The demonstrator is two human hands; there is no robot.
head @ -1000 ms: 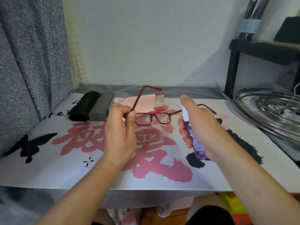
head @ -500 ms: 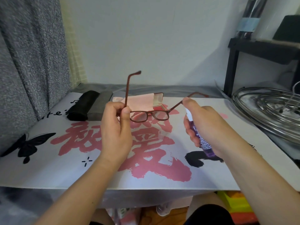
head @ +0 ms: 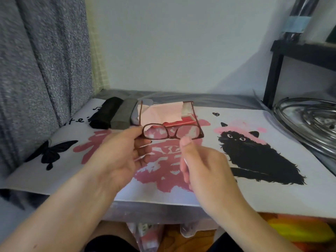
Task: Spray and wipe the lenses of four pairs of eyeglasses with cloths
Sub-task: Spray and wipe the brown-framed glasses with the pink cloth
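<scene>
Risk first: glasses (head: 171, 131) hang from a thin pinch at one corner only. Left hand (head: 116, 157) has thumb and fingers (head: 135, 132) closed on the rim by the hinge, the rest of the frame cantilevered out over the tabletop (head: 283, 197). If I twist the wrist or push on the lens, I'd expect the frame to pivot or slip and drop onto the printed mat (head: 205, 113).

Second risk: spray aim. Right hand (head: 205, 166) sits just near-side of the right lens, fingers curled, thumb tip up close to the lens rim. I see only a thin white sliver at the inner edge of that fist; probably the spray bottle's top, but the bottle body is hidden, so I can't tell for sure what it holds. If the nozzle is off-axis, mist lands on the mat or the pink cloth (head: 160, 111) instead of the lens.

Thumb so close to the glass could also smear it.

Glasses: thin dark red-brown frame, rectangular clear lenses, both arms unfolded and pointing away from me. Held level above the mat's red characters, in front of an open red case (head: 180, 121) with the pink cloth draped over it. No droplets visible on the lenses at this resolution.

Black, grey and pale blue-grey cases (head: 116, 115) lie side by side at far left of mat, well apart from the hands.
</scene>
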